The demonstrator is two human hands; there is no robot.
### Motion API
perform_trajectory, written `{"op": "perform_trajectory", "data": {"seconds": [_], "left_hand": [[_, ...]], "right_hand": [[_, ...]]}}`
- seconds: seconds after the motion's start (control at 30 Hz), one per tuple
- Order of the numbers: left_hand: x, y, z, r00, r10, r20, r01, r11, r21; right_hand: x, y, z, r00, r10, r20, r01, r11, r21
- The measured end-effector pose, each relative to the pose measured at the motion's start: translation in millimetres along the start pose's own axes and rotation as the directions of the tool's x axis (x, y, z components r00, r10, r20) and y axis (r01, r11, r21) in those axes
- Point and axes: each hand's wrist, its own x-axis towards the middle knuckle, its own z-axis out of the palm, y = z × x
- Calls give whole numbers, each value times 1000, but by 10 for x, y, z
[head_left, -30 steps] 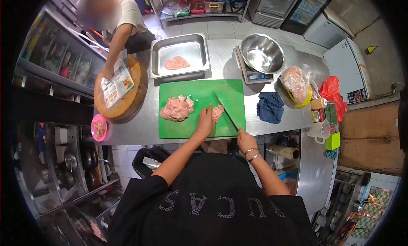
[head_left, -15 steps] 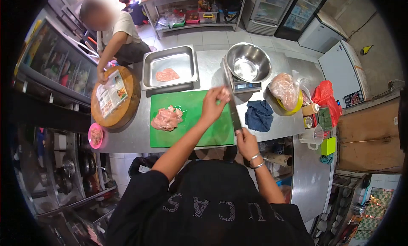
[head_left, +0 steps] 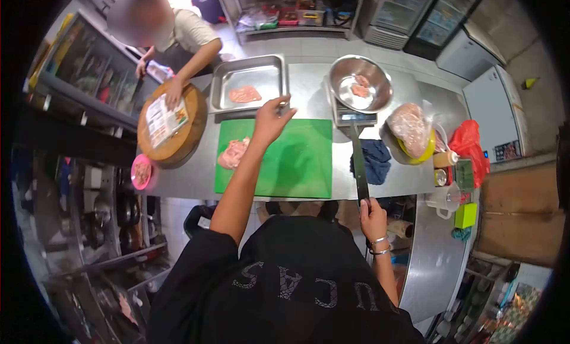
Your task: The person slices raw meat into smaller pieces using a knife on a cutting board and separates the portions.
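Observation:
My right hand [head_left: 373,219] is closed round the handle of a long knife [head_left: 360,166], its blade pointing away from me beside a dark blue cloth [head_left: 378,163]. Fingers apart, my left hand [head_left: 273,119] hovers over the far edge of a green cutting board [head_left: 297,160], near the steel tray. Raw chicken meat [head_left: 230,154] lies on the board's left part, partly behind my left forearm. One flat piece of meat [head_left: 245,94] rests in the steel tray [head_left: 286,77]. Small meat pieces [head_left: 360,86] are in a steel bowl [head_left: 380,97] on a digital scale [head_left: 355,118].
At the left, a co-worker's hand [head_left: 174,96] presses on printed paper [head_left: 163,125] over a round wooden block [head_left: 193,127]. A pink bowl [head_left: 141,176] stands near it. Bagged meat [head_left: 409,127], a sauce bottle [head_left: 445,159], a red bag [head_left: 468,145] and a clear jug [head_left: 442,198] crowd the right.
Meat pieces now lie in the steel bowl, which was bare before. My left hand has moved left, away from the knife. The knife has swung right over the cloth. The co-worker leans closer.

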Motion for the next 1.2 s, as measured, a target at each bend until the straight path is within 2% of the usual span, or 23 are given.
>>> {"op": "perform_trajectory", "data": {"seconds": [0.03,0.13,0.27,0.33,0.5,0.6,0.67,0.8,0.87,0.9,0.97,1.0,1.03,1.07,1.1,1.17,1.2], "left_hand": [[-188,-387,-190,999,-25,-33,29,995,98],[-813,-1336,-695,976,-181,-118,211,914,346],[-1240,-1687,-943,943,-315,-112,333,859,390],[-1318,-1707,-869,979,-135,-150,192,854,483],[-1332,-1530,-834,962,-247,-120,269,762,589],[-1249,-1341,-796,931,-307,-197,359,685,633],[-1087,-1257,-796,829,-472,-300,547,572,611],[-882,-1637,-716,823,-432,-368,568,602,562],[-810,-1833,-727,838,-428,-338,541,730,417],[-791,-1773,-737,842,-424,-333,535,733,420],[-786,-1657,-759,847,-405,-344,486,853,192],[-785,-1714,-772,851,-402,-338,481,854,196],[-811,-1798,-788,829,-492,-266,492,867,-71],[-830,-1879,-777,809,-561,-173,489,807,-332],[-831,-1746,-785,812,-559,-169,488,808,-330],[-851,-1338,-830,776,-619,-119,385,615,-688],[-841,-1275,-831,794,-598,-109,370,618,-694]], "right_hand": [[-28,29,73,1000,-8,24,8,1000,11],[-33,92,279,967,56,249,-9,983,-183],[71,150,579,926,20,376,76,968,-238],[152,110,710,905,-17,424,176,924,-338],[215,69,770,894,-4,448,180,919,-351],[229,70,776,891,-11,454,188,919,-348],[208,93,786,888,-16,459,190,923,-336],[177,119,832,907,-13,421,156,939,-306],[207,130,813,909,-8,417,149,940,-306],[210,139,797,909,-18,416,160,937,-310],[201,163,765,911,-22,412,164,935,-314],[202,154,744,910,-33,414,171,938,-301],[190,162,726,907,-44,418,179,940,-289],[173,193,730,908,-39,416,173,942,-289],[168,230,751,909,-44,414,176,942,-287],[164,268,756,912,-47,407,175,942,-285],[161,265,753,911,-53,409,178,945,-275]]}}
